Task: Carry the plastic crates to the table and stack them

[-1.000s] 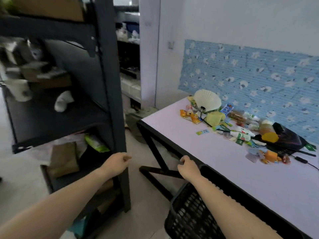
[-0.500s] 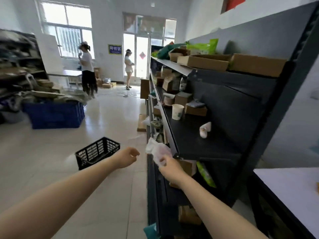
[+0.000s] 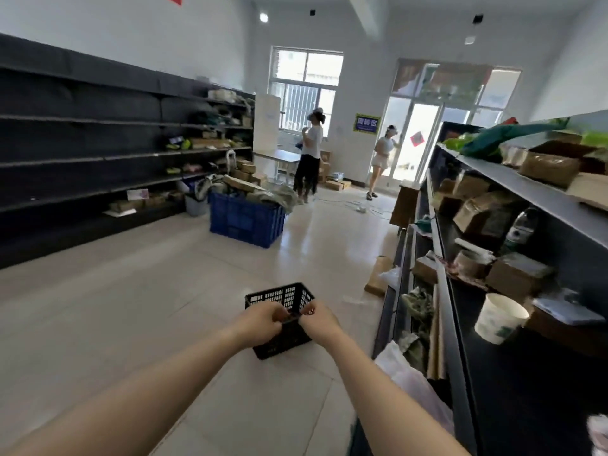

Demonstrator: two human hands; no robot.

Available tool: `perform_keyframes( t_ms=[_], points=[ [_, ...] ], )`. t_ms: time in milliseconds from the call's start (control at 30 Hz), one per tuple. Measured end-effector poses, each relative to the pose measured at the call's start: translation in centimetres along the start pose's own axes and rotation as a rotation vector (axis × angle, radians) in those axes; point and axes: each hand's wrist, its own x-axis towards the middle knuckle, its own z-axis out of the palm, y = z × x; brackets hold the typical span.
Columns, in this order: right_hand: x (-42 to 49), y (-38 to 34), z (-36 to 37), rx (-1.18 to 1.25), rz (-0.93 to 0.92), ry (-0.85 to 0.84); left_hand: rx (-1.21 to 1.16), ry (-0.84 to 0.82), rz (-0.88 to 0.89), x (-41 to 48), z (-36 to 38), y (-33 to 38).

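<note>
Small black perforated plastic crate (image 3: 285, 299) sits on the pale tiled floor (image 3: 131, 291), in the aisle just left of the dark metal shelving unit (image 3: 460, 373). Both arms reach forward over it. Left hand (image 3: 260, 322) and right hand (image 3: 317, 319) meet at the crate's near rim, fingers of each curled closed around that edge, knuckles toward the camera. Whether the crate's base is clear of the tiles cannot be told; it looks level and grounded.

Table not in view. No stacked crates visible from this position.

Judgement: this crate is at the pickup step, grip taken, lift not yet evident. Left to do for it: raise, carry to the table, set down on the stack. How many crates are already delivered cannot be read here.

A large blue plastic crate (image 3: 246, 222) full of bundled goods stands further down the aisle, well apart; two people stand near the far doorway.
</note>
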Motion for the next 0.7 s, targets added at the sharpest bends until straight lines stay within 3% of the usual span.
perform_keyframes(
  t_ms=[333,700],
  points=[
    [16.2,-1.8,4.6,-0.006,0.015,-0.097,-0.221,0.135,-0.243,8.6,-7.3,-12.3],
    [31.9,-4.4,4.7,-0.069,0.118,-0.011,-0.233,-0.031,-0.181,27.7,-12.5,-20.0]
  ],
)
